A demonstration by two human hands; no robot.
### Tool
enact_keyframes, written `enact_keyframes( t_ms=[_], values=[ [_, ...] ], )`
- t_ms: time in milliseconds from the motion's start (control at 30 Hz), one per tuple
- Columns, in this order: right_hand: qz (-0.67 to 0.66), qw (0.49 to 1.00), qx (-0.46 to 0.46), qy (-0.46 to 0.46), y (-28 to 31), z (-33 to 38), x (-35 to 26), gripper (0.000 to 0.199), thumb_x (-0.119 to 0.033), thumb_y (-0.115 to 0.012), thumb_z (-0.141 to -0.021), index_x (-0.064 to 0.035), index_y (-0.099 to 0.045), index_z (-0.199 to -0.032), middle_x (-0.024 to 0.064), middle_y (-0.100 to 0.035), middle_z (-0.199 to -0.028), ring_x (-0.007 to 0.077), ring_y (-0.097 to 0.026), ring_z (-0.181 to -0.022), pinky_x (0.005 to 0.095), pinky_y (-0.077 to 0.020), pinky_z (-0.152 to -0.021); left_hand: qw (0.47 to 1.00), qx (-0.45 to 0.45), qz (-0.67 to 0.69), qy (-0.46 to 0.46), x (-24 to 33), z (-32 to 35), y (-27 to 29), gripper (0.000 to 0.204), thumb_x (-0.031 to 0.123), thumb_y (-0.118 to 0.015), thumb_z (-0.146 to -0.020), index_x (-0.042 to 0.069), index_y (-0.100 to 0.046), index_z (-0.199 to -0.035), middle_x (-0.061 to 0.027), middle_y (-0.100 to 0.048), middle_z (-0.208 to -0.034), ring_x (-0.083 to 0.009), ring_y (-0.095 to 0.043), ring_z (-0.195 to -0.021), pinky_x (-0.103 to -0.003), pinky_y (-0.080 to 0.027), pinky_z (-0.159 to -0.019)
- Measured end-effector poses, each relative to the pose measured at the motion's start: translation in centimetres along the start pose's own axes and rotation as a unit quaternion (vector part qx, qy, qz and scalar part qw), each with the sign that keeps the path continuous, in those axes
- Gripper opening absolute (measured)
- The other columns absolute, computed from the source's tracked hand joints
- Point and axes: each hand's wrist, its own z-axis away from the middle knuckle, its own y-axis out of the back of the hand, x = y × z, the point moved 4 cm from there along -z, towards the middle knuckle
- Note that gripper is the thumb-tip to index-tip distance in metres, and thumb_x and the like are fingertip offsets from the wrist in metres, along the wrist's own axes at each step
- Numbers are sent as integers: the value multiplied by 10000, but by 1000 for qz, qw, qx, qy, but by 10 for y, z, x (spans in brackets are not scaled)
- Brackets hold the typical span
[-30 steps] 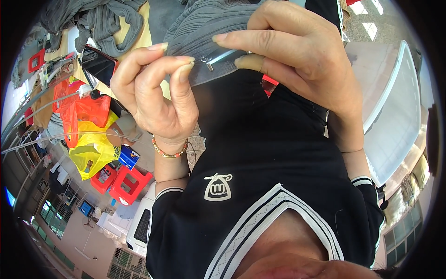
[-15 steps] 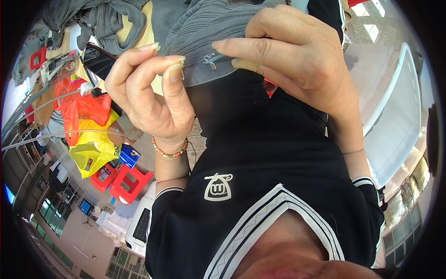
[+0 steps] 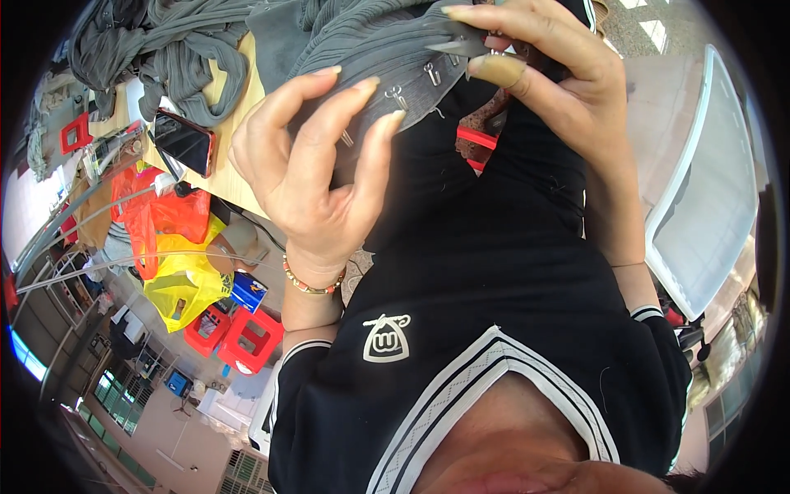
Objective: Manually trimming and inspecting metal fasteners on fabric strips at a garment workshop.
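Grey pleated fabric (image 3: 362,53) lies over my lap at the top middle. Along its hem sit small silver metal hooks (image 3: 397,95), and another metal hook (image 3: 432,74) is a little to the right. My left hand (image 3: 317,177) is over the hem's left part with its fingers spread, the thumb tip beside the first hook. A thin metal piece (image 3: 346,137) shows between its fingers. My right hand (image 3: 555,78) holds small thread snips between thumb and fingers. The pointed grey blades (image 3: 455,48) reach left over the fabric; the rest is hidden in the hand.
A phone (image 3: 183,142) lies on the wooden table (image 3: 234,177) at left, below more grey garments (image 3: 197,49). Red and yellow plastic bags (image 3: 185,280) and red stools (image 3: 251,339) are farther left. A translucent plastic bin (image 3: 704,181) stands at right.
My left hand has opened from a pinch and moved right, over the hem. My right hand has moved up. The fabric has shifted, showing more hooks and the snips' blades.
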Motion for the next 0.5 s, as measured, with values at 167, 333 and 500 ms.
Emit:
enact_keyframes(
  t_ms=[167,333,500],
  values=[
    [-21,999,-26,17,-3,3,8,397,-46,-768,-758,-41,-681,-1146,48,-592,-804,143,-548,-716,258,-421,-626,999,-35,-4,13,-1,-5,0,315,118,-787,-694,121,-720,-1002,-51,-627,-1057,-220,-532,-960,-331,-377,-889],
    [-42,997,-51,51,-9,4,10,405,-51,-761,-768,-63,-677,-1164,65,-584,-815,168,-569,-728,262,-446,-634,998,-58,10,35,2,-7,3,313,81,-754,-707,102,-716,-1017,-66,-625,-1067,-220,-530,-967,-313,-385,-884],
    [11,995,-72,74,-17,3,12,397,-70,-753,-776,-75,-676,-1166,65,-574,-795,184,-574,-707,267,-453,-632,997,-46,34,49,-2,-2,1,307,61,-731,-720,80,-713,-1026,-85,-619,-1092,-218,-530,-986,-294,-403,-862]
  ],
)
